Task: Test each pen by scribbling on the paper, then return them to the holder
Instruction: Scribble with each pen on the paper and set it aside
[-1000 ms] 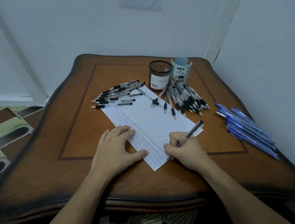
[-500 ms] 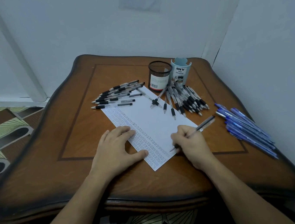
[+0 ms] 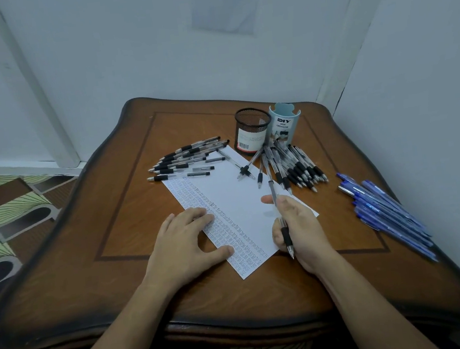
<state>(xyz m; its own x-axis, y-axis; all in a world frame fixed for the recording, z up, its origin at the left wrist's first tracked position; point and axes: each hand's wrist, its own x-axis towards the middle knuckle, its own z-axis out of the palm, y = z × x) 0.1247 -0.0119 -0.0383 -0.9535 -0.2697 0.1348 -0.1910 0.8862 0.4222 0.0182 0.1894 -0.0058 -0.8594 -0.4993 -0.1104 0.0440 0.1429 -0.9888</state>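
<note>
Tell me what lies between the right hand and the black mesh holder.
In the head view: the blank far end of the paper, with a few loose black-grip pens lying across it.

Dim, bluish, soft-shadowed light; wide-angle bending at edges.

Black pen fan [image 3: 298, 168] sprawls before mesh holder [image 3: 252, 133] and blue organizer [image 3: 285, 126], blocking low approach. Pen pile [image 3: 187, 159] guards far-left corner of paper [image 3: 241, 200]. Blue pens [image 3: 386, 209] line right edge. Left side of table [image 3: 129, 208] bare.
</note>
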